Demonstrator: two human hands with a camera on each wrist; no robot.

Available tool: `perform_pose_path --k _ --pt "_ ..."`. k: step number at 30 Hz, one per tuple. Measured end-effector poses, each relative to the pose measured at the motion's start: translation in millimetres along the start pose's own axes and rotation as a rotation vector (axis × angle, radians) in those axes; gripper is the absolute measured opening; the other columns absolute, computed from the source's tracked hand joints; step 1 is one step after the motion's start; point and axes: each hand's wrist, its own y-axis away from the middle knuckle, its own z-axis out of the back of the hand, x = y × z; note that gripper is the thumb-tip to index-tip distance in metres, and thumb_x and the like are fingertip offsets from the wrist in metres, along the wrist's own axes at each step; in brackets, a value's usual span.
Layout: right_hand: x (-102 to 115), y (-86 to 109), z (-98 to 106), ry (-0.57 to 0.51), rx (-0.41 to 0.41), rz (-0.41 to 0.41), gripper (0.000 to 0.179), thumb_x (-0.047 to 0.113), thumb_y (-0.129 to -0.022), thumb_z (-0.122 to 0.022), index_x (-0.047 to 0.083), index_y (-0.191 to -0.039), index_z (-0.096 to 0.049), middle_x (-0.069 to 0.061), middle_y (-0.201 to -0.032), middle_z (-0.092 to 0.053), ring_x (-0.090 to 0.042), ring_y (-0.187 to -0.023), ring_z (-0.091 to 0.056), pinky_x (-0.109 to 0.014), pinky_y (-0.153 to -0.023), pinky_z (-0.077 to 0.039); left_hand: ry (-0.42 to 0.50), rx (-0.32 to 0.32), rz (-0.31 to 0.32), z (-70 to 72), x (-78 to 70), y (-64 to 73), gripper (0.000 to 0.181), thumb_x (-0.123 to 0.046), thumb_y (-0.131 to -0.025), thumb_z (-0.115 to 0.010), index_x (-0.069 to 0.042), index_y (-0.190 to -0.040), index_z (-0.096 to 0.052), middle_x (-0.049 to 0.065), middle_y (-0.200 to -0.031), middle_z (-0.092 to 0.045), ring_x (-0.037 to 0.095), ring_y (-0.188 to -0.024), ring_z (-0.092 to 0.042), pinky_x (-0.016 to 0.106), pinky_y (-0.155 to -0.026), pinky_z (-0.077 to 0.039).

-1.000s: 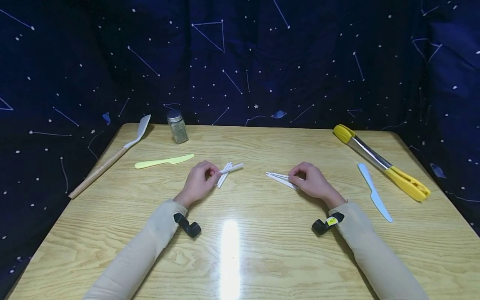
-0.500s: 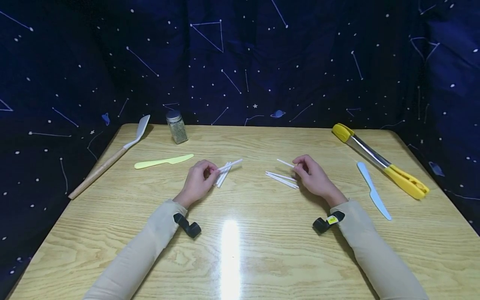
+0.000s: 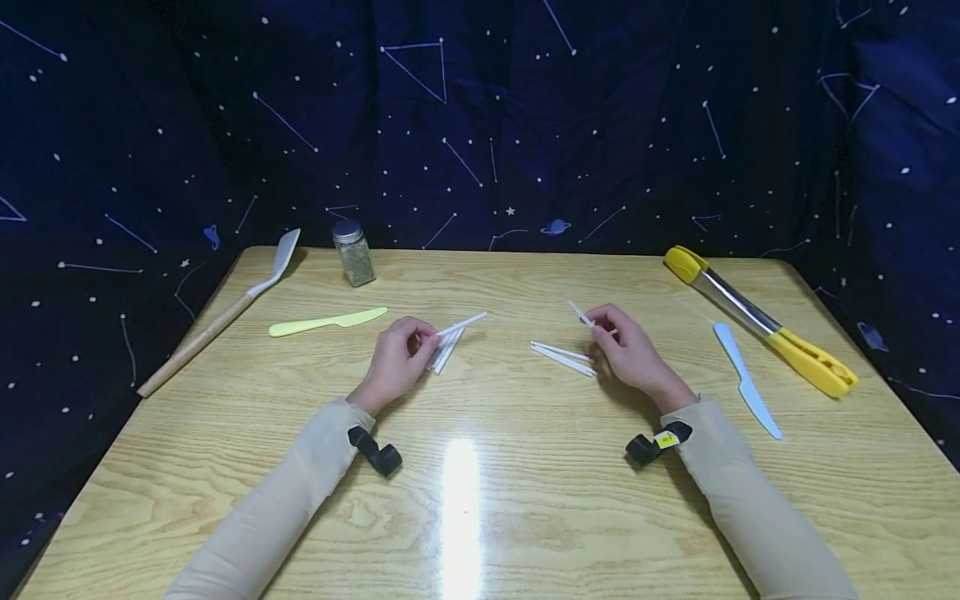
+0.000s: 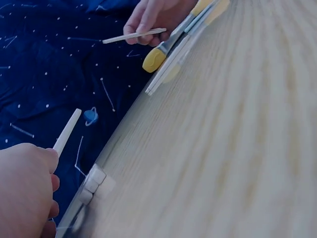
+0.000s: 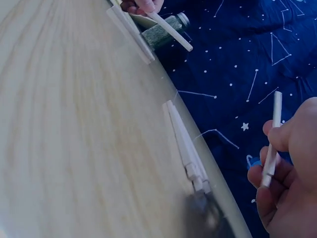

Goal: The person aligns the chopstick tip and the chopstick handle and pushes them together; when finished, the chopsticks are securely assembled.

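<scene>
My left hand (image 3: 396, 358), left of the table's middle, pinches a thin white stick (image 3: 467, 322) between thumb and fingers. The stick slants up to the right, above several similar white sticks (image 3: 446, 357) lying on the table. On the other side my right hand (image 3: 628, 350) holds another white stick (image 3: 577, 312), tip pointing up and left. In the right wrist view this stick (image 5: 274, 131) stands nearly upright against the fingers. Below it, several white sticks (image 3: 557, 357) lie close together, their right ends beside the hand.
A yellow knife (image 3: 326, 322), a wooden-handled spatula (image 3: 213, 327) and a spice jar (image 3: 356, 257) are at the left. Yellow tongs (image 3: 753, 315) and a light blue knife (image 3: 744, 373) lie at the right. A dark starry curtain (image 3: 480, 125) hangs behind the wooden table (image 3: 525, 500).
My right hand has lifted one white stick off its pile and tilted it more upright. The left hand's stick has risen slightly at its tip; that hand has barely moved.
</scene>
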Motion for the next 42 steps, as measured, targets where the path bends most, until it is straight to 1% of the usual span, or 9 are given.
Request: perform_pose_path --k 3,7,12,16,21,24,29,34,42 --pt "3 -0.7 0 -0.04 -0.027 0.004 0.015 0.004 -0.098 -0.05 -0.006 -0.109 -0.052 -0.013 -0.093 -0.052 -0.008 -0.082 -0.047 -0.019 -0.07 -0.04 0.001 -0.002 -0.019 -0.2 -4.7 0.4 0.009 -0.008 -0.09 -0.066 0.0 -0.092 -0.066 0.008 -0.08 -0.06 0.018 -0.068 -0.051 0.023 -0.06 -0.039" --pt "6 -1.8 0 -0.115 -0.047 0.019 0.012 0.003 -0.097 -0.052 -0.007 -0.104 -0.049 -0.01 -0.097 -0.057 -0.005 -0.085 -0.052 -0.017 -0.07 -0.043 0.013 -0.005 -0.074 -2.4 -12.6 1.2 0.007 -0.009 -0.089 -0.067 -0.002 -0.091 -0.067 0.006 -0.078 -0.059 0.021 -0.067 -0.052 0.024 -0.06 -0.039" --pt "11 -1.4 0 -0.266 -0.057 0.031 0.015 0.003 -0.098 -0.052 -0.009 -0.106 -0.048 0.0 -0.096 -0.062 -0.004 -0.085 -0.061 -0.021 -0.073 -0.051 0.035 -0.004 -0.149 -7.8 -21.5 3.3 0.007 -0.011 -0.088 -0.07 -0.004 -0.088 -0.07 0.004 -0.075 -0.062 0.017 -0.065 -0.051 0.022 -0.058 -0.041" --pt "16 0.4 0 -0.397 -0.081 0.015 0.014 0.001 -0.096 -0.054 -0.008 -0.104 -0.048 0.007 -0.091 -0.067 -0.005 -0.08 -0.067 -0.02 -0.068 -0.054 0.048 -0.014 -0.155 -11.2 -26.1 5.7 0.007 -0.011 -0.086 -0.073 -0.005 -0.086 -0.073 0.004 -0.073 -0.065 0.011 -0.062 -0.049 0.021 -0.055 -0.041" --pt "23 1.2 1 -0.549 -0.077 0.006 0.007 -0.003 -0.093 -0.057 -0.002 -0.096 -0.051 0.002 -0.09 -0.07 -0.009 -0.08 -0.07 -0.021 -0.068 -0.055 0.063 -0.027 -0.152 -13.8 -31.4 8.6 0.007 -0.011 -0.085 -0.074 -0.005 -0.086 -0.074 0.004 -0.072 -0.067 0.009 -0.06 -0.049 0.02 -0.053 -0.041" --pt "28 1.7 -1 -0.61 -0.06 0.023 0.007 -0.007 -0.091 -0.057 -0.002 -0.092 -0.051 -0.001 -0.09 -0.069 -0.011 -0.08 -0.07 -0.022 -0.068 -0.056 0.08 -0.033 -0.155 -15.4 -34.3 9.7 0.007 -0.011 -0.085 -0.074 -0.005 -0.086 -0.074 0.004 -0.072 -0.067 0.011 -0.059 -0.049 0.02 -0.053 -0.041" --pt "33 4.0 -5 -0.623 -0.036 0.041 0.011 -0.01 -0.09 -0.056 -0.003 -0.086 -0.049 -0.003 -0.09 -0.067 -0.014 -0.079 -0.07 -0.023 -0.067 -0.056 0.109 -0.022 -0.165 -17.7 -37.5 11.0 0.008 -0.013 -0.086 -0.073 -0.004 -0.087 -0.073 0.002 -0.071 -0.063 0.014 -0.06 -0.049 0.02 -0.053 -0.039" --pt "38 6.3 -8 -0.605 -0.003 0.078 0.012 -0.014 -0.087 -0.054 -0.007 -0.081 -0.047 -0.004 -0.09 -0.066 -0.016 -0.079 -0.07 -0.025 -0.069 -0.056 0.122 -0.01 -0.158 -19.1 -39.3 11.9 0.007 -0.012 -0.086 -0.072 -0.005 -0.087 -0.072 0.002 -0.07 -0.061 0.011 -0.061 -0.046 0.02 -0.054 -0.038" --pt "43 7.4 -11 -0.588 0.044 0.086 0.009 -0.012 -0.087 -0.056 -0.008 -0.083 -0.049 -0.005 -0.093 -0.064 -0.019 -0.08 -0.07 -0.024 -0.071 -0.056 0.114 -0.025 -0.167 -19.7 -43.5 13.3 0.008 -0.012 -0.086 -0.072 -0.004 -0.086 -0.072 0.003 -0.071 -0.064 0.012 -0.06 -0.047 0.021 -0.055 -0.039"
